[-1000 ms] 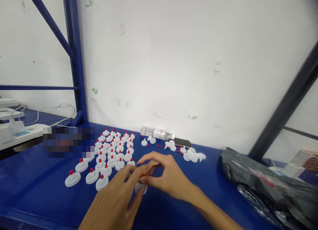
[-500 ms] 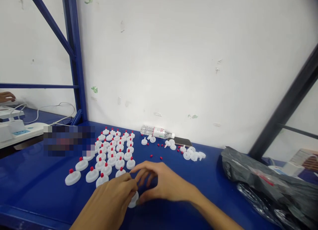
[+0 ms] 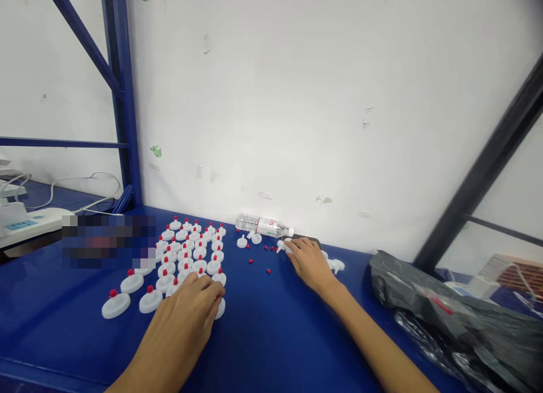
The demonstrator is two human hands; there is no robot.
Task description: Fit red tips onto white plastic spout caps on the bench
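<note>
left hand (image 3: 189,308) near, right hand (image 3: 309,260) far

the left, half curled, is at a lid (image 3: 220,309) beside capped lids (image 3: 150,300); the right bends over loose lids (image 3: 337,265) near the bottle (image 3: 271,227); any grip is hidden. a careless left sweep could scatter capped lids.

- A workshop, by all appearances, its blue counter (image 3: 263,342) set between sturdy metal uprights (image 3: 124,116).
- Dozens of matching white discs (image 3: 185,264) tipped in red stand in rows near loose red caps (image 3: 268,271), the look of small-parts assembly.
- A power strip (image 3: 46,219) lies at left; behind, a plain white wall (image 3: 271,99) shows scuffs and patchy marks.
</note>
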